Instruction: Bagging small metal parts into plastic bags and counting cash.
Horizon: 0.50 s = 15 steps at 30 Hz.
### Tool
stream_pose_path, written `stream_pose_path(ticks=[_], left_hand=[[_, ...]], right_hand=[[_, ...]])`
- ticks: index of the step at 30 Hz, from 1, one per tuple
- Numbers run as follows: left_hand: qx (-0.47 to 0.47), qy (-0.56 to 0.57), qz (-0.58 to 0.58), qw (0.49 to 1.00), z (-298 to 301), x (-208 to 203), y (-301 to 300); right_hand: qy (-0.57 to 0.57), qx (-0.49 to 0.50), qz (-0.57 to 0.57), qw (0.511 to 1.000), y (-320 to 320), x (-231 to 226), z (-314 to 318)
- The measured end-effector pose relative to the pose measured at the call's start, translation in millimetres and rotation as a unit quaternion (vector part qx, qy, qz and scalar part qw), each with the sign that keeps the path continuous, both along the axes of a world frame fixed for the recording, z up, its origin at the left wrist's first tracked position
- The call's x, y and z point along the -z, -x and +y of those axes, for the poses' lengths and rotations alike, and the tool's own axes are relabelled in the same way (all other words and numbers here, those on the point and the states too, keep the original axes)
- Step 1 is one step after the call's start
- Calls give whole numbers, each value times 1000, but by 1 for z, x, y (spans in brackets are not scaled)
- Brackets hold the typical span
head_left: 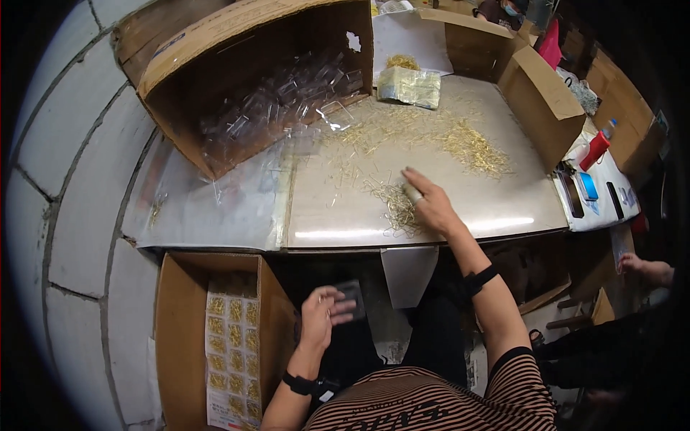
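My left hand (325, 310) holds a small clear plastic box (350, 298) above my lap, its fingers slightly blurred. On the tabletop, my right hand (436, 206) rests at the right side of a small pile of thin gold-coloured metal pieces (399, 208), like pins or bent wires. Its upper fingers are stretched out, one with a pale wrap, and the lower ones are hidden. A larger heap of the gold pieces (474, 149) lies farther back, with loose ones scattered around it. Many clear plastic boxes (287, 93) fill a cardboard box tipped on its side at the back left.
Below the table's left, an open carton (267, 302) holds rows of clear boxes filled with gold pieces (235, 334). Cardboard flaps (539, 108) wall the right side. A phone (588, 187) and red bottle (595, 151) lie beyond. Another person's hand (643, 269) shows at right.
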<state>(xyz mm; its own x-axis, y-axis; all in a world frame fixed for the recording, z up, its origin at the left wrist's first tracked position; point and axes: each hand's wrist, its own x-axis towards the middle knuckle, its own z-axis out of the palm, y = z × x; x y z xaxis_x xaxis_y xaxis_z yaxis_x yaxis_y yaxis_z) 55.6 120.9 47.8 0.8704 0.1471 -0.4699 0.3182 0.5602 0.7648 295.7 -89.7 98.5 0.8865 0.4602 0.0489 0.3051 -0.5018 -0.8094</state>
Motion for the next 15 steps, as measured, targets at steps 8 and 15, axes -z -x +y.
stream_pose_path(ticks=[8, 15], left_hand=[[184, 66, 98, 976, -82, 82, 2], [172, 213, 46, 961, -113, 78, -10]], right_hand=[[204, -19, -249, 947, 22, 22, 44], [212, 54, -264, 939, 96, 1, 7]])
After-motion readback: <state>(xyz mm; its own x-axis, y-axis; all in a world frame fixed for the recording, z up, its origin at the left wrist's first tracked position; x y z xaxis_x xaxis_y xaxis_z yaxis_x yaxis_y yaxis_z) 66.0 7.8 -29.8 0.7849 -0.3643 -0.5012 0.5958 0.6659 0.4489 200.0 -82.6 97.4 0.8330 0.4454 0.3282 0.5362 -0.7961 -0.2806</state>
